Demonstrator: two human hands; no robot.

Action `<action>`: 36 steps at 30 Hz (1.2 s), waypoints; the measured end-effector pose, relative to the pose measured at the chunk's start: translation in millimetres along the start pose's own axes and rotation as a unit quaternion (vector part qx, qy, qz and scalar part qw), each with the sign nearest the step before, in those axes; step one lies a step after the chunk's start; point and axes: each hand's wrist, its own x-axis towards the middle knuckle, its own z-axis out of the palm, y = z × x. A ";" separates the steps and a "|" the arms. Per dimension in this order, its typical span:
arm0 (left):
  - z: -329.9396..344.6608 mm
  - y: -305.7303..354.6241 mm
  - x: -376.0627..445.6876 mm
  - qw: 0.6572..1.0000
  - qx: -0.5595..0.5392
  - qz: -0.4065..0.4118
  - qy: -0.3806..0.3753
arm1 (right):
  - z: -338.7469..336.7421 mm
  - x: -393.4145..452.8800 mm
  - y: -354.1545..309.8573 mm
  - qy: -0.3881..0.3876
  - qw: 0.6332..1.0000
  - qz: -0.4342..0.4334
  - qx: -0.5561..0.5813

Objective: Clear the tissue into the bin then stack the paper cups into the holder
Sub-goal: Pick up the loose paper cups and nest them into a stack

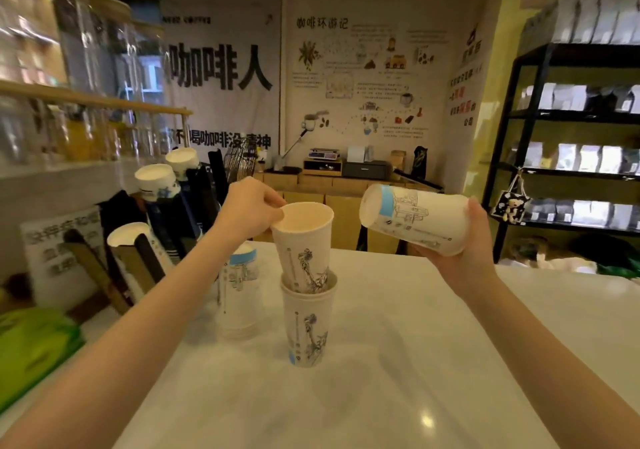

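Note:
My left hand (pixel 251 207) pinches the rim of a white printed paper cup (pixel 302 240), whose base sits tilted inside a second upright cup (pixel 306 324) on the white counter (pixel 415 362). My right hand (pixel 464 251) holds another paper cup (pixel 412 218) on its side in the air, its bottom facing left. An upside-down cup (pixel 239 289) stands on the counter behind my left forearm. The black cup holder (pixel 183 216) at the left carries tilted cup stacks (pixel 156 178). No tissue or bin is visible.
A green packet (pixel 31 348) lies at the counter's left edge, beside a printed sign (pixel 65 254). Glass jars fill a shelf (pixel 86 98) upper left. A black rack (pixel 571 143) of bags stands at the right, and a wooden back counter (pixel 339 185) lies beyond.

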 end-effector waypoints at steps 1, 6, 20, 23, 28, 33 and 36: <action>5.9 -3.9 -1.3 1.000 0.005 -0.005 -0.013 | 7.8 1.8 -4.0 -0.002 1.000 -0.008 0.006; 35.9 -25.1 -10.6 0.996 0.004 -0.046 -0.077 | 48.6 12.1 -12.5 -0.033 0.997 -0.029 -0.063; 64.1 -72.0 -35.8 0.933 -0.267 -0.220 -0.101 | 102.7 11.5 34.9 -0.202 0.785 -0.133 -0.571; 65.1 -70.1 -37.2 0.907 -0.313 -0.263 -0.098 | 106.1 11.6 35.1 -0.211 0.773 -0.142 -0.581; 74.7 -67.4 -44.4 0.881 -0.343 -0.299 -0.130 | 111.0 9.2 31.3 -0.247 0.739 -0.138 -0.612; 84.0 -60.3 -48.0 0.893 -0.336 -0.261 -0.147 | 112.4 -0.8 50.3 -0.300 0.684 -0.083 -0.660; 87.1 -59.4 -49.5 0.885 -0.361 -0.250 -0.153 | 104.5 -3.9 68.0 -0.297 0.688 -0.049 -0.660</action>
